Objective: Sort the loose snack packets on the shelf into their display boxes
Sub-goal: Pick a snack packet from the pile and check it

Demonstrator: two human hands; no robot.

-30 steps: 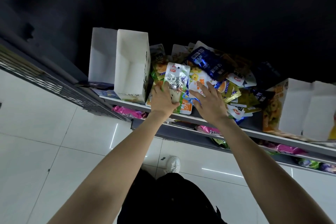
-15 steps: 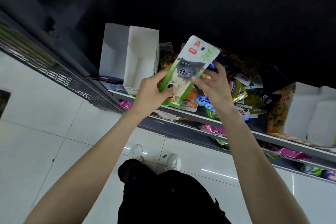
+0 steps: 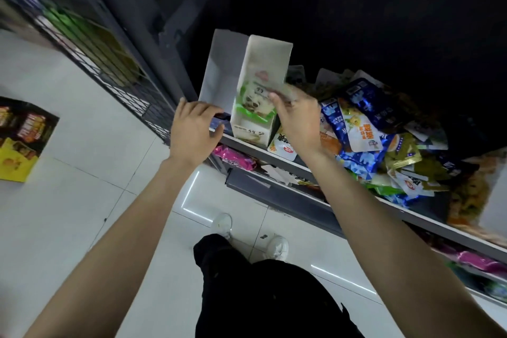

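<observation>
A green-and-white snack packet sits partly inside a white display box at the left end of the shelf. My right hand pinches the packet's right edge at the box opening. My left hand hovers just left of the box with fingers loosely curled, holding nothing. A second white box stands behind the first. A heap of loose packets, blue, yellow and green, covers the shelf to the right.
Another display box with an orange print stands at the shelf's right end. Pink packets lie on the lower shelf. A wire rack stands at left, and a yellow-and-black carton lies on the white tiled floor.
The packet, held up in both hands half a second ago, has gone left and down into the white box. My left hand has let go of it and moved left.
</observation>
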